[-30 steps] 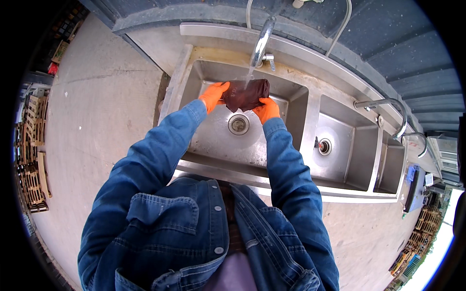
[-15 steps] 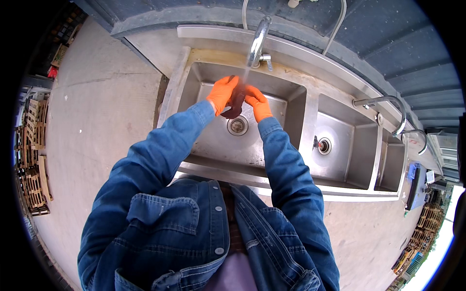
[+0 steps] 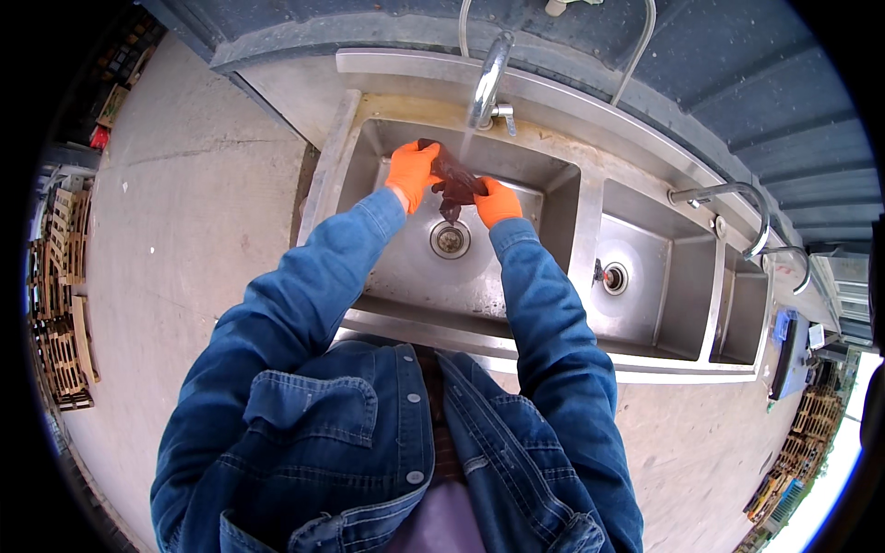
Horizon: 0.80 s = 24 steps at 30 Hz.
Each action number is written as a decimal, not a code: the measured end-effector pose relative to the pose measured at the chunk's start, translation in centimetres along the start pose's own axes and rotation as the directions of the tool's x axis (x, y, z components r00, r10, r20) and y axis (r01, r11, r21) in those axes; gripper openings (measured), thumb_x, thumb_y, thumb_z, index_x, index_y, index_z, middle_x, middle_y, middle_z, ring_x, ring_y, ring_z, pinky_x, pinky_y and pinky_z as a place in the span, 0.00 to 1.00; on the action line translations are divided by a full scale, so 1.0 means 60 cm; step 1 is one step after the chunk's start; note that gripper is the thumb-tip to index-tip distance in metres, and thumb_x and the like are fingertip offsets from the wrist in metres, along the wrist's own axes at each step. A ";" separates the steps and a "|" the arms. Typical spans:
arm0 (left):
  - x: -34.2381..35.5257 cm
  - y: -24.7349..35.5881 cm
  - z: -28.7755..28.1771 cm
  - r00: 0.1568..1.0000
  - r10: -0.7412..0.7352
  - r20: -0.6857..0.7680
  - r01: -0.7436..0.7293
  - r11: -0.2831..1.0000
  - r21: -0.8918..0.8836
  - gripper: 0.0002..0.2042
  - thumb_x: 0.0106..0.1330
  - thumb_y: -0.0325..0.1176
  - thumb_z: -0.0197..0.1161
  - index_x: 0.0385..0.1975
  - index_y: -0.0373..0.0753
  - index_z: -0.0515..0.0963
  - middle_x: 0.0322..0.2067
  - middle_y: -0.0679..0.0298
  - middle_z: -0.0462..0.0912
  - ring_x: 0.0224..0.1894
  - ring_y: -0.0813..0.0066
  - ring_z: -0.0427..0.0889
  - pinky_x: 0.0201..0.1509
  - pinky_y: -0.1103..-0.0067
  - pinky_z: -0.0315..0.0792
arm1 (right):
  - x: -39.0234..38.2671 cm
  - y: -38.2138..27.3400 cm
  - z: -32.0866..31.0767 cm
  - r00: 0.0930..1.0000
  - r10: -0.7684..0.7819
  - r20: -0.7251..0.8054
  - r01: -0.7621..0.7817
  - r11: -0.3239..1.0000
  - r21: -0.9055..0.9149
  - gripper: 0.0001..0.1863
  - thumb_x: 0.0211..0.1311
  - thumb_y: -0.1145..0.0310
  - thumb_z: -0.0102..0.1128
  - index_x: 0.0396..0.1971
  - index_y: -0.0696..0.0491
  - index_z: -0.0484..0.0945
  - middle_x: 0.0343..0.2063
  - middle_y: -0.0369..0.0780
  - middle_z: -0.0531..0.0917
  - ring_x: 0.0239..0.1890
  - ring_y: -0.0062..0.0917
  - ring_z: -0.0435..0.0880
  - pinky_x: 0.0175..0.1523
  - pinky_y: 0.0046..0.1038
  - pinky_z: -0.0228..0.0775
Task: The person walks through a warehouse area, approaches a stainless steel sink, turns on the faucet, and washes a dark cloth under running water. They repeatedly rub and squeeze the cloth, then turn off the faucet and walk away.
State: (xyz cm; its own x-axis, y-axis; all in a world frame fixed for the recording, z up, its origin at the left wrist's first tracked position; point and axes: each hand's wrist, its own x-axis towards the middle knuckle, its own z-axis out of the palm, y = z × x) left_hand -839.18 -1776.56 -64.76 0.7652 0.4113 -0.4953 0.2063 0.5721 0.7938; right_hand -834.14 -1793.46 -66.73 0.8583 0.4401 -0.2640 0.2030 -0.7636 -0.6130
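Grey metal wall (image 3: 719, 101) behind steel triple sink (image 3: 591, 207); dark maroon cloth (image 3: 455, 180), bunched half a second ago, now drawn sideways above left basin (image 3: 415, 276); left hand (image 3: 412, 172) and right hand (image 3: 499, 202) each pinching it, gloved grip firm; likely opens more to faucet (image 3: 491, 78) water (image 3: 467, 145).

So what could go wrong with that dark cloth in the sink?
The dark cloth might slip from the left hand or right hand and cover the drain, which shows just below its hanging end. Water from the running tap could splash the denim sleeves, since both cuffs reach over the sink.
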 end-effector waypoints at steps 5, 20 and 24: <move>0.012 0.024 -0.029 0.993 0.098 -0.064 -0.075 0.954 0.290 0.10 0.58 0.31 0.57 0.38 0.33 0.73 0.35 0.58 0.76 0.30 0.70 0.79 0.30 0.76 0.77 | 0.013 0.000 -0.017 0.996 -0.085 -0.007 0.085 0.982 0.171 0.16 0.51 0.65 0.58 0.41 0.55 0.74 0.32 0.45 0.80 0.37 0.32 0.79 0.43 0.28 0.68; 0.024 0.028 -0.081 0.951 -0.148 0.270 -0.011 0.861 0.509 0.20 0.50 0.39 0.67 0.40 0.35 0.72 0.31 0.61 0.77 0.32 0.75 0.78 0.35 0.80 0.75 | 0.046 0.020 -0.027 0.999 -0.033 -0.041 0.051 0.823 0.566 0.18 0.56 0.59 0.56 0.38 0.59 0.75 0.32 0.40 0.80 0.31 0.24 0.76 0.36 0.24 0.69; -0.017 0.032 -0.045 0.915 -0.265 0.304 0.214 0.958 0.190 0.25 0.54 0.43 0.64 0.48 0.37 0.66 0.41 0.61 0.74 0.42 0.73 0.75 0.43 0.77 0.72 | 0.031 -0.021 -0.027 0.987 0.059 0.148 -0.157 0.512 0.845 0.18 0.56 0.58 0.57 0.40 0.56 0.75 0.29 0.37 0.80 0.24 0.21 0.77 0.30 0.24 0.71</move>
State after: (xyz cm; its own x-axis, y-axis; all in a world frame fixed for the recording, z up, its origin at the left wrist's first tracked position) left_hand -841.20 -1773.95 -63.67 0.8310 0.0093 -0.5563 0.4773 0.5018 0.7214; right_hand -832.02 -1792.44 -65.27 0.7898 0.4592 -0.4067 -0.4288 -0.0606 -0.9013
